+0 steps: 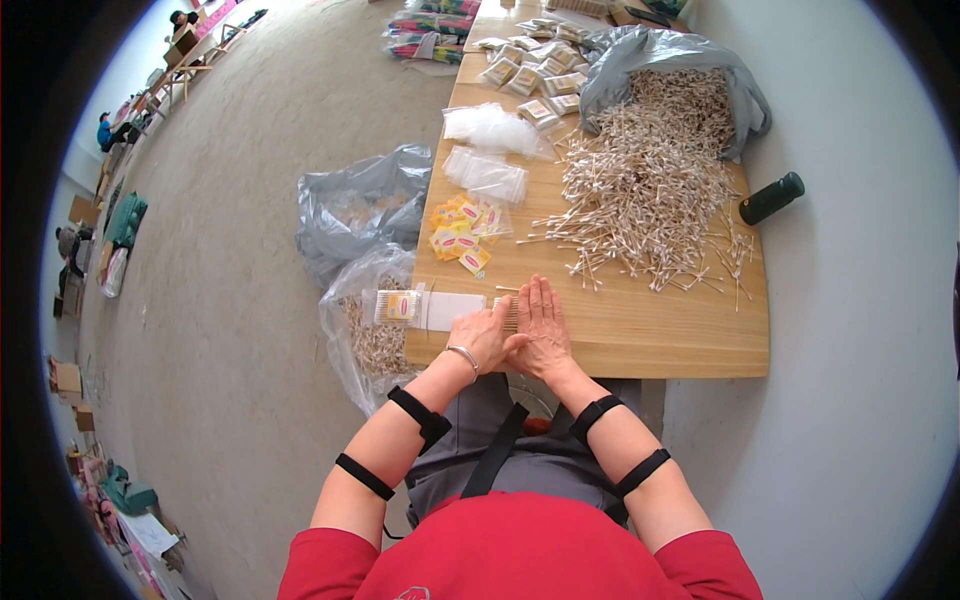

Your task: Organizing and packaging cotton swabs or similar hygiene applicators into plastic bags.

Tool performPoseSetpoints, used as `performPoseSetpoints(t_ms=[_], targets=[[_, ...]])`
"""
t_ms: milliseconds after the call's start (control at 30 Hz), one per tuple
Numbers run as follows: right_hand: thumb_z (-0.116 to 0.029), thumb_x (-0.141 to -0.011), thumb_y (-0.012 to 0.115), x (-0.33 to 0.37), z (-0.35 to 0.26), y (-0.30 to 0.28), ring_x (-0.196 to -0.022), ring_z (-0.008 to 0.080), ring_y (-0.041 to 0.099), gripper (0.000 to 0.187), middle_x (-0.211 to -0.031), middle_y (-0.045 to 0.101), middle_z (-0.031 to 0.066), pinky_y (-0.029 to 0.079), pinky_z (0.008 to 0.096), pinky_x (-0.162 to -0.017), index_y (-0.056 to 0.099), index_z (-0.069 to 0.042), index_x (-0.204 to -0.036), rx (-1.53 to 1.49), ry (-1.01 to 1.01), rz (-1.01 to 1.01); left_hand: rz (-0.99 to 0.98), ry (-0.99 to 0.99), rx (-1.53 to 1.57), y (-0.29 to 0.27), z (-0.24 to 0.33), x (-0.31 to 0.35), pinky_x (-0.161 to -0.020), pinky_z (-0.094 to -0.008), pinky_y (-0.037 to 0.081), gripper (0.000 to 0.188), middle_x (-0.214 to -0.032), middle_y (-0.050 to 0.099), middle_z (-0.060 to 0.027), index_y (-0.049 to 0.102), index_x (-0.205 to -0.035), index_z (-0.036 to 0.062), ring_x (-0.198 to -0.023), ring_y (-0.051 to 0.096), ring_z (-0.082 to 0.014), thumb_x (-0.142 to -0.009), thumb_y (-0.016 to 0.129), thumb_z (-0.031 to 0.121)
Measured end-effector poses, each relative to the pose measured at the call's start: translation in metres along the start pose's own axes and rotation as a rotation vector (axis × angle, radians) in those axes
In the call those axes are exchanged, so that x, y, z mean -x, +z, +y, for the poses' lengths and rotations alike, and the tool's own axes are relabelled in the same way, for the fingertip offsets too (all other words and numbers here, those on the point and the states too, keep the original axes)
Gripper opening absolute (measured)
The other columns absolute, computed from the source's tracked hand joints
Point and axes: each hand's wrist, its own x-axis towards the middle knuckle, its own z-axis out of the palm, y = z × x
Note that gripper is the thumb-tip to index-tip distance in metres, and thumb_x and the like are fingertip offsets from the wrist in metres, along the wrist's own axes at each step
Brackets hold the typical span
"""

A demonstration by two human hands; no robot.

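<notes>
A row of cotton swabs [510, 314] lies side by side on the wooden table between my two hands. My right hand [543, 330] rests flat along the row's right side, its fingers stretched upward and together. From the left, my left hand [482, 336] reaches to the swabs, with thumb and index finger spread apart and the other fingers partly hidden. Beside it lies a white rectangular card or block [455, 311]. Farther left, at the table edge, is a clear packet of swabs [398, 306] with a yellow label. One loose swab [507, 289] lies just beyond the row.
A large heap of swabs [640, 190] spills from a grey plastic bag [748, 90]. Yellow cards [456, 236], clear bags [485, 174] and filled packets [540, 80] lie farther up the table. A dark green bottle [772, 199] is by the right wall; floor bags [345, 215] stand left.
</notes>
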Motion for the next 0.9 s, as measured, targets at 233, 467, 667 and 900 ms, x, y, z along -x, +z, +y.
performPoseSetpoints(t_ms=[233, 467, 667, 900], targets=[[-0.057, -0.078, 0.052, -0.001, 0.003, 0.000, -0.142, 0.0360, 0.003, 0.098, -0.150, 0.008, 0.0261, 0.003, 0.0450, -0.115, 0.015, 0.008, -0.142, 0.160, 0.005, 0.064, 0.219, -0.118, 0.185, -0.005, -0.003, -0.016, -0.079, -0.0419, 0.048, 0.039, -0.098, 0.063, -0.0170, 0.050, -0.119, 0.0091, -0.092, 0.061, -0.0339, -0.087, 0.058, 0.029], [-0.071, -0.077, 0.048, 0.001, -0.007, -0.011, -0.142, 0.0351, 0.000, 0.109, -0.151, 0.005, 0.0259, 0.002, 0.0450, -0.115, 0.012, 0.008, -0.142, 0.050, 0.044, -0.053, 0.436, 0.066, 0.264, 0.004, -0.023, -0.056, -0.073, -0.0382, 0.049, 0.021, -0.085, 0.058, -0.0127, 0.061, -0.096, 0.0044, -0.081, 0.059, -0.0296, -0.077, 0.066, 0.010], [-0.070, -0.077, 0.049, 0.005, 0.002, -0.009, -0.142, 0.0356, 0.001, 0.109, -0.151, 0.005, 0.0263, 0.003, 0.0450, -0.115, 0.012, 0.009, -0.142, -0.003, 0.050, -0.024, 0.548, -0.031, 0.808, 0.016, -0.007, -0.044, -0.087, -0.0337, 0.046, 0.025, -0.104, 0.060, -0.0134, 0.061, -0.112, 0.0051, -0.102, 0.058, -0.0255, -0.088, 0.057, 0.011], [-0.058, -0.080, 0.055, 0.003, -0.006, -0.004, -0.141, 0.0354, 0.005, 0.099, -0.149, 0.010, 0.0259, 0.005, 0.0451, -0.115, 0.017, 0.009, -0.141, 0.009, 0.033, 0.010, 0.470, 0.158, 1.348, 0.052, -0.014, -0.027, -0.109, -0.0283, 0.024, 0.046, -0.140, 0.040, -0.0117, 0.036, -0.138, -0.0031, -0.131, 0.034, -0.0159, -0.101, 0.035, 0.024]])
